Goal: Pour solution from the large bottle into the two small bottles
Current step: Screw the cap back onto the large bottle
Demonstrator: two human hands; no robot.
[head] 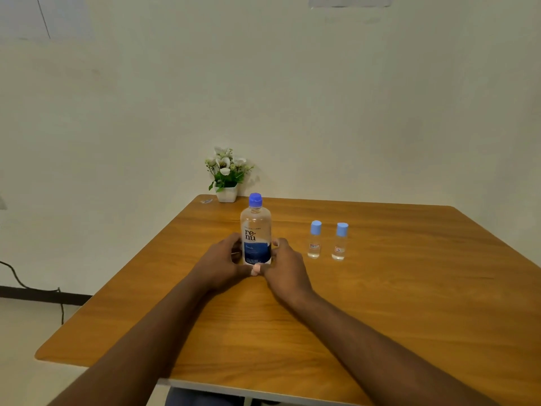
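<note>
The large clear bottle [255, 227] with a blue cap and a blue-and-white label stands upright on the wooden table [380, 303]. My left hand [222, 262] and my right hand [285, 266] wrap its lower part from either side, thumbs meeting in front of its base. Two small clear bottles stand upright to the right, both capped in light blue: the nearer-left one [315, 240] and the right one [340, 242]. Each holds a little clear liquid at the bottom. Neither hand touches them.
A small white pot of white flowers [227, 174] stands at the table's far left corner against the wall, with a small flat object [206, 201] beside it. The table's left edge drops to the floor, where a black cable [29, 285] runs.
</note>
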